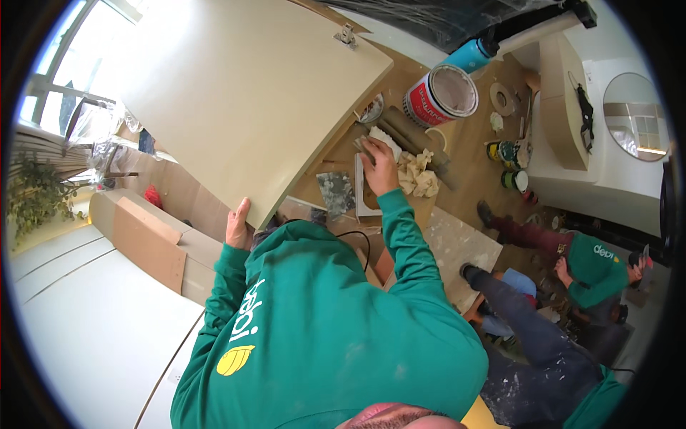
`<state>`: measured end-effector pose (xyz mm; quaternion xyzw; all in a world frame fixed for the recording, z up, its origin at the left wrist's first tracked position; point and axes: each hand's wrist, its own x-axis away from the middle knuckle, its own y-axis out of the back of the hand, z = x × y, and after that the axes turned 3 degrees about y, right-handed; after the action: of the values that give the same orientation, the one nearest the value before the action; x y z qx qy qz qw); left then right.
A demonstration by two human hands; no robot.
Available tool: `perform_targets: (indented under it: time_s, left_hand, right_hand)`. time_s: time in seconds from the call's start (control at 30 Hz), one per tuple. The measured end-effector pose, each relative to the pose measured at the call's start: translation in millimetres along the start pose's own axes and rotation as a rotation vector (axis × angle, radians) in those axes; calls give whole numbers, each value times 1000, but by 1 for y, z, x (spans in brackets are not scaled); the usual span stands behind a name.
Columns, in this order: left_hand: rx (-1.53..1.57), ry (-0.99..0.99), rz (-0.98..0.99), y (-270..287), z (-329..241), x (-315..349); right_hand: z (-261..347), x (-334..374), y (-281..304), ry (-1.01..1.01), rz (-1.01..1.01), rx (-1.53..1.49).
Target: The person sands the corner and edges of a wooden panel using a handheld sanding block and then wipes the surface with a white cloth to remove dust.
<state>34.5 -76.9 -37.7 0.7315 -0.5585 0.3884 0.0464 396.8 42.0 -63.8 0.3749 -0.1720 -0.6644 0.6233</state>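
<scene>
A large, smooth beige cabinet door (250,93) fills the upper left, with a metal hinge (346,37) near its far edge. At its near corner, my left hand (238,226) grips the edge, thumb on the upper face and fingers hidden beneath. My right hand (381,170) is closed around a small grey-green piece (365,148) that looks like a sanding pad, its kind not fully clear. It is beside a white crumpled cloth (386,140) and above a shallow white-rimmed tray (366,207). Crumpled beige paper (419,175) lies just right of that hand.
A red-labelled paint can (441,96) and a turquoise bottle (471,55) stand on the brown work surface (468,154). A ring-shaped roll (502,99) and smaller cans (509,154) are farther right. Co-workers (597,268) are at the lower right. A dusty board (461,250) lies nearer.
</scene>
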Motion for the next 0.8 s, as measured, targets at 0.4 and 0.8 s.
perform_targets:
  time_s: [0.4, 0.8]
  left_hand:
    - [6, -13, 104, 13, -1, -6]
    - [38, 25, 159, 1, -13, 1]
  right_hand:
    - [23, 93, -85, 129, 557, 519]
    - [26, 63, -81, 82, 550, 599]
